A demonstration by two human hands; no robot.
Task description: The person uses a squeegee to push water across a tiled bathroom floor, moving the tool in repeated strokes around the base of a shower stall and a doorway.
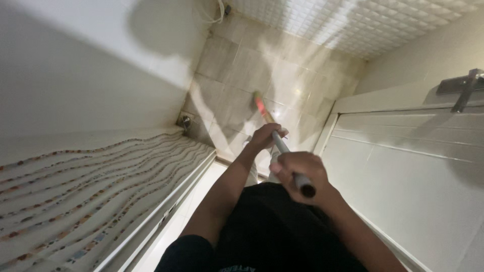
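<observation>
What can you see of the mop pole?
The pole is a slim grey rod, metal by its look, with a dark end cap near the camera. It slants down to a blurred red-orange head on the tiled floor. The right hand closes on the top, the left hand lower down.

Grey mop handle (287, 156) with a red-orange lower part; beige tiled floor (242, 75); white door (413, 176); white curtain (85, 196) with wavy multicoloured stripes; black shirt (272, 231).
</observation>
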